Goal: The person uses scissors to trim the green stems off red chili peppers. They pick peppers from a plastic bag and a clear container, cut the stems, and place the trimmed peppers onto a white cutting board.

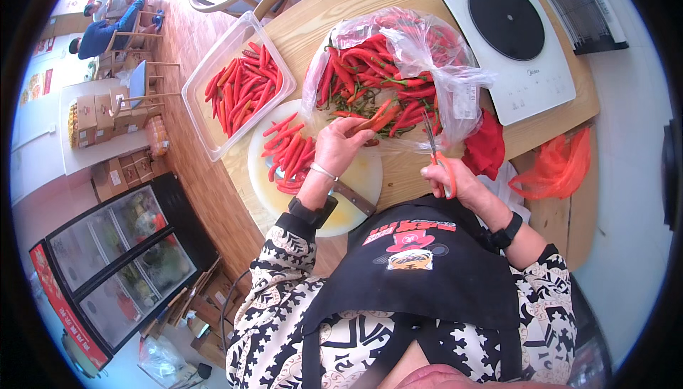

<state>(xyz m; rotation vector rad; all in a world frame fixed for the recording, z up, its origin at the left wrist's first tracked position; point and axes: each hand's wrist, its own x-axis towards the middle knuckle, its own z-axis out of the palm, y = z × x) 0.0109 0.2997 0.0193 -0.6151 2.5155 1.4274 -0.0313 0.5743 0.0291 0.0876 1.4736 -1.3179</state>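
My left hand (pixel 341 145) holds a few red and orange chili peppers (pixel 383 115) between thumb and fingers, over cut green stems (pixel 355 105). In my right hand (pixel 453 178) is a pair of scissors (pixel 435 153) with orange handles, blades pointing up and away, a little apart. Beyond both hands lies a clear plastic bag (pixel 411 42) full of red chilies with green stems. Beneath my left forearm, a round cutting board (pixel 352 167) carries a pile of red chilies (pixel 291 154) and a knife with a wooden handle (pixel 354 198). Left of the bag, a clear plastic tub (pixel 214 146) holds many stemless-looking chilies.
A white induction cooker (pixel 539 87) stands at the right of the wooden table (pixel 299 12). A red cloth or bag (pixel 485 146) lies near my right hand, with an orange plastic bag (pixel 560 167) beyond it. Chairs, people and a glass-door fridge (pixel 122 261) are farther left.
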